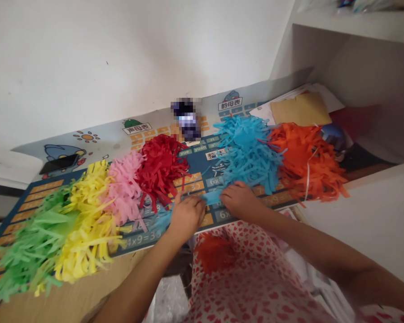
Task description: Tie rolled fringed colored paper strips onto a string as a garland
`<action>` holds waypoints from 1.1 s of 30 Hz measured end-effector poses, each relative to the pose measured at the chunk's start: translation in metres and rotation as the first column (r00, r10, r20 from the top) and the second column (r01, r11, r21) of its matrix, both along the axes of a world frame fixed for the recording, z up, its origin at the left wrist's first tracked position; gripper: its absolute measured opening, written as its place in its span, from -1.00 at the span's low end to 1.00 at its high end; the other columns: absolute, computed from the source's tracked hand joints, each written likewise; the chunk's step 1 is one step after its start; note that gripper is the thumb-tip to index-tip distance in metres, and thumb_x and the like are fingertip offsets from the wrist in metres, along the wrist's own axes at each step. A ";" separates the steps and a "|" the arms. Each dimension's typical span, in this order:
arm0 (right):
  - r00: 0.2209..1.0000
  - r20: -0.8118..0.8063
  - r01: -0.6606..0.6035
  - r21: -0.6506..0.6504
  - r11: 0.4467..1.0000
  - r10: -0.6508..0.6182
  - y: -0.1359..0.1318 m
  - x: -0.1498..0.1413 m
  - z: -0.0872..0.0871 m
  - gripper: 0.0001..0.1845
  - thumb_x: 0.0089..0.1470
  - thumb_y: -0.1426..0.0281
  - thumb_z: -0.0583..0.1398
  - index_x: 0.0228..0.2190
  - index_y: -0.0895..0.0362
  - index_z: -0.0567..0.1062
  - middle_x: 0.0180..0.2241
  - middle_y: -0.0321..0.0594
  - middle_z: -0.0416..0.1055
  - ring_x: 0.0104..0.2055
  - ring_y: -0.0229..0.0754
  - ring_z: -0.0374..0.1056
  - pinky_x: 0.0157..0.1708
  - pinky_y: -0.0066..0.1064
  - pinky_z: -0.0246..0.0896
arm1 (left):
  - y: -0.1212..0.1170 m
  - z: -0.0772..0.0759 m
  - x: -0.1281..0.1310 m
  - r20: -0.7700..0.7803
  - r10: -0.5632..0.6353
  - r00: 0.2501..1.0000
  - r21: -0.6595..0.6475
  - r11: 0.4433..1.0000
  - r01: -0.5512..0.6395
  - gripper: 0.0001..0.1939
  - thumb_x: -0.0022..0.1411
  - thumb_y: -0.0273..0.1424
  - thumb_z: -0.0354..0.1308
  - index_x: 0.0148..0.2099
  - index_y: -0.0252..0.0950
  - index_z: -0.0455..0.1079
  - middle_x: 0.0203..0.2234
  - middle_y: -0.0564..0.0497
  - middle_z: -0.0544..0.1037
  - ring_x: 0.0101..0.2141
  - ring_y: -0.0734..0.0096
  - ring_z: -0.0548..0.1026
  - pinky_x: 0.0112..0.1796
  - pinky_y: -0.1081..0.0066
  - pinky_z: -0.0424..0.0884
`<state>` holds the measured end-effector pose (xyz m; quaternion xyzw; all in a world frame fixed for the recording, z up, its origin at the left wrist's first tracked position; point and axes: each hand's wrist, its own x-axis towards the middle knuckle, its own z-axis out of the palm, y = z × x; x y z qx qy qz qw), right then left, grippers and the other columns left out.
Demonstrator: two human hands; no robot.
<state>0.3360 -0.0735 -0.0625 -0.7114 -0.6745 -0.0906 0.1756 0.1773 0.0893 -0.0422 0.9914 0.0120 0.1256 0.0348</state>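
My left hand (186, 217) and my right hand (240, 202) meet over a printed multiplication mat (148, 237), both pinching a blue paper strip (212, 196). Its other end trails out past my left hand. Just beyond my right hand lies a blue fringed paper bunch (247, 154), with an orange one (306, 161) to its right. To the left of my hands, a red bunch (160, 170), a pink bunch (124, 186), a yellow bunch (87, 224) and a green bunch (30, 246) lie side by side.
A black phone (59, 163) lies on the mat's far left, and a pixelated object (186, 119) stands at its far edge. A tan envelope (301, 110) rests on papers at the back right, below a white shelf (353, 22). An orange-red paper scrap (215, 253) sits on my heart-print clothing.
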 end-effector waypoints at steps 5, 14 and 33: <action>0.971 -0.229 0.058 -0.030 0.998 -0.063 -0.008 0.036 -0.015 -0.88 0.19 0.37 0.23 -0.36 0.08 0.59 -0.29 -0.23 0.51 -0.21 -0.17 0.32 -0.17 -0.28 -0.07 | 0.016 -0.001 -0.004 -0.035 0.075 0.997 -0.103 0.992 -0.078 -0.83 0.33 -0.36 0.08 -0.17 -0.22 0.51 -0.25 -0.05 0.61 -0.16 0.21 0.48 -0.01 0.11 0.18; 0.904 -0.278 0.236 -0.313 0.920 -0.326 0.011 0.037 0.006 -0.66 0.22 0.20 0.20 -0.49 0.13 0.55 -0.39 -0.23 0.46 -0.26 -0.15 0.28 -0.30 -0.35 -0.11 | 0.030 -0.006 0.015 -0.197 0.228 0.954 -0.164 0.951 -0.261 -0.66 0.38 -0.24 -0.01 -0.31 -0.22 0.54 -0.29 -0.06 0.59 -0.21 0.18 0.45 -0.21 0.21 0.19; 0.955 -0.051 0.290 -0.051 0.956 -0.292 0.014 0.023 0.003 -0.90 0.17 0.36 0.22 -0.36 0.12 0.51 -0.27 -0.15 0.50 -0.17 -0.06 0.28 -0.11 -0.20 -0.04 | 0.023 -0.007 0.014 0.029 0.177 0.984 0.068 0.982 -0.178 -0.84 0.33 -0.33 0.09 -0.18 -0.21 0.49 -0.24 -0.10 0.57 -0.14 0.12 0.42 -0.04 0.07 0.19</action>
